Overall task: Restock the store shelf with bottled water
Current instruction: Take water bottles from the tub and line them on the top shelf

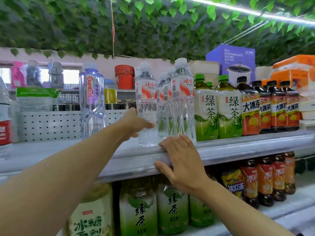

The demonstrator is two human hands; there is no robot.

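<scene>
My left hand grips a clear water bottle with a white cap and red-and-white label; the bottle stands upright on the top shelf near its front edge. Just right of it stands a row of the same water bottles, one behind another. My right hand rests with spread fingers on the shelf's front edge, below that row, holding nothing. A taller clear bottle with a purple label stands alone to the left.
Green tea bottles and dark iced tea bottles fill the shelf to the right. A large water jug stands at the far left. More tea bottles crowd the shelf below. Bare shelf shows between the purple-label bottle and my left hand.
</scene>
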